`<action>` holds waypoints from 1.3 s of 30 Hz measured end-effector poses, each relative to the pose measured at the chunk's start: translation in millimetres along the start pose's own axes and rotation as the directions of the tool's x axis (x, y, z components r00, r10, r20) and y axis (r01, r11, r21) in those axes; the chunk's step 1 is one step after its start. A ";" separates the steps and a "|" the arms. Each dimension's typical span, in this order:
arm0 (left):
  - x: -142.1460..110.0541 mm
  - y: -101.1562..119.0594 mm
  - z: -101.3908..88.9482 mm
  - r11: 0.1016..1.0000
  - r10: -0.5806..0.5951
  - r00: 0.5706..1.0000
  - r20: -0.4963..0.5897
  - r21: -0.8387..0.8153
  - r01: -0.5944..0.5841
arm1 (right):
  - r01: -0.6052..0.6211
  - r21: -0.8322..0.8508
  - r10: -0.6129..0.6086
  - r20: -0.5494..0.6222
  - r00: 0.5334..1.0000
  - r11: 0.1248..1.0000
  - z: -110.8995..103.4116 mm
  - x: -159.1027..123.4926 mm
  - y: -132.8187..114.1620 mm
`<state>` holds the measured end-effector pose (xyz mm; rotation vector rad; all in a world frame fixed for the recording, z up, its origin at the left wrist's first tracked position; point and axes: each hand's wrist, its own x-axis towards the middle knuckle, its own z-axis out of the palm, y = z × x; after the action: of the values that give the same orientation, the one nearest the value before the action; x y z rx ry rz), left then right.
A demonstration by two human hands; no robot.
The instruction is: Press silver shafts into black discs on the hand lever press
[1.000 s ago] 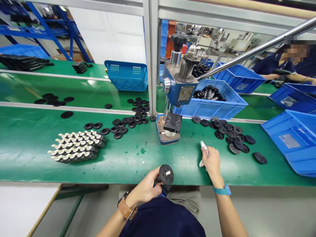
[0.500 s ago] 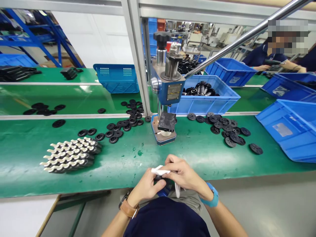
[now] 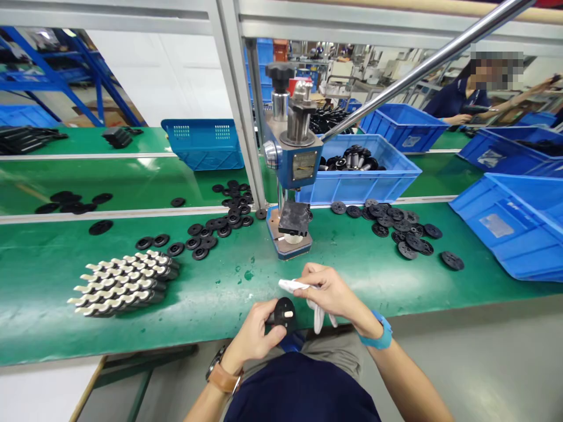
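Note:
My left hand [image 3: 259,335] is closed around a black round-ended part [image 3: 281,309], its dark disc face turned up with a small pale piece standing out of it. To the right, my right hand [image 3: 328,290] pinches a white cloth [image 3: 317,316]; one corner pokes out past the fingertips and the rest hangs below the palm. Cloth and part are a little apart. Just beyond my hands stands a blue hand press [image 3: 303,164], with a black block [image 3: 294,218] above its base.
Rows of black cylinders with cream tabs [image 3: 127,281] stand at left. Small black discs [image 3: 209,231] lie left of the press, larger black discs [image 3: 407,231] right. Blue bins [image 3: 360,184] line the back and right. The press lever [image 3: 422,67] slants up rightward. A person [image 3: 461,102] sits across.
My right hand has drawn the cloth up and right, off the black part. The part's disc face now shows in my left hand, which has shifted slightly left.

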<state>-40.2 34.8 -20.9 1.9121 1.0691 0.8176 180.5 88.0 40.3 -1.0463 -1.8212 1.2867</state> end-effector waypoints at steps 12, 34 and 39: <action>-10.9 -11.0 2.4 0.997 -0.054 0.998 0.015 -0.053 0.055 | -0.063 -0.066 0.069 0.082 0.994 0.996 -1.8 10.9 10.4; -50.4 -51.0 3.5 0.809 -0.512 0.658 -0.552 -0.567 0.154 | -0.357 -0.797 -0.412 -0.570 0.711 0.486 -66.1 -10.9 23.3; -66.0 -59.0 2.7 0.805 -0.514 0.622 -0.590 -0.583 0.112 | 0.231 -0.682 -0.294 0.025 0.956 0.694 45.9 84.5 -9.3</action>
<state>-89.5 -4.4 -83.1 0.8698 1.4338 1.5322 100.3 141.8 41.5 -1.1131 -2.3381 0.3640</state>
